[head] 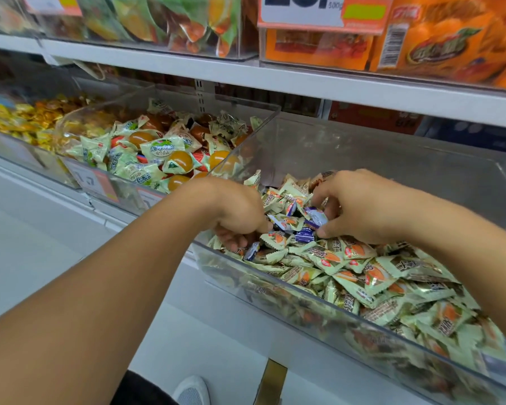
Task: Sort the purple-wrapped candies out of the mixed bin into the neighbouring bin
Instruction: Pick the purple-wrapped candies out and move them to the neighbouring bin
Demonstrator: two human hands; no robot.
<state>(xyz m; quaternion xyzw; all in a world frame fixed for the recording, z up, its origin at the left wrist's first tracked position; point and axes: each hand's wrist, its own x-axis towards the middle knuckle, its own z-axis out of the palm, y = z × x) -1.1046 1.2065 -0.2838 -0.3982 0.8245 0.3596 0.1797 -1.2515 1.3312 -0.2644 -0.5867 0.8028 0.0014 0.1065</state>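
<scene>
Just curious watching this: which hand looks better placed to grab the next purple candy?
Probably the right hand: its fingers already curl around a purple candy atop the pile. The left hand is busy lower down at the bin's front wall.

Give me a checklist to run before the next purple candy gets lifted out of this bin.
1. Purple candies in sight between the hands: ok.
2. Right hand fingers at a purple candy: ok, firm hold cannot tell.
3. Left hand curled in the candies near a purple one: holding cannot tell.
4. Mixed bin both hands inside: ok.
5. Neighbouring bin open on top: ok.
6. Purple candies already in it: none seen, cannot tell.
</scene>
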